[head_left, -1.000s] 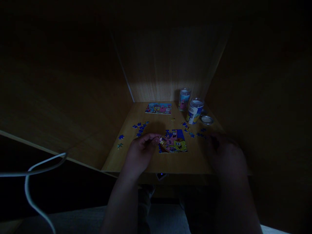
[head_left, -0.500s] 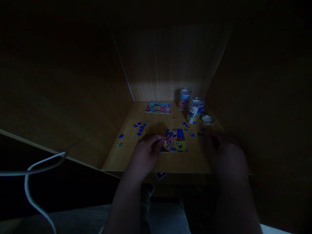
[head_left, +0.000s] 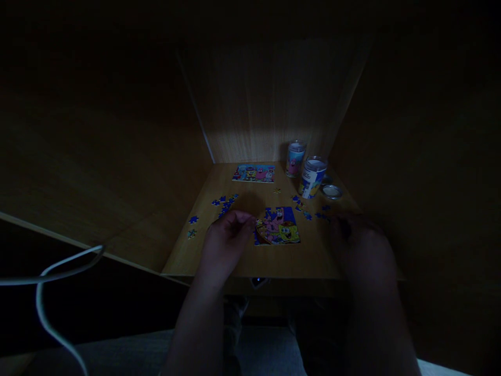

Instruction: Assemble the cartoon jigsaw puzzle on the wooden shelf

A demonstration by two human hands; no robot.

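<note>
A partly built cartoon jigsaw puzzle (head_left: 278, 225) lies on the wooden desk (head_left: 250, 258) in front of me. My left hand (head_left: 226, 239) is at the puzzle's left edge. Its thumb and fingers are pinched on a small pale puzzle piece (head_left: 258, 223), which touches that edge. My right hand (head_left: 362, 245) rests in deep shadow at the desk's right side, right of the puzzle, with its fingers curled inward. What they hold, if anything, is too dark to make out. Loose blue pieces (head_left: 224, 204) lie beyond my left hand, and more blue pieces (head_left: 309, 211) lie to the puzzle's right.
A finished picture card or puzzle (head_left: 254, 173) lies at the back of the desk. Two round tins (head_left: 311, 178) stand at the back right, with a lid (head_left: 332, 192) beside them. Wooden walls close in the desk on three sides. A white cable (head_left: 50, 271) hangs at the left.
My left hand pushed the piece right over the puzzle's edge, then drew back a little to the left. My right hand has stayed in place.
</note>
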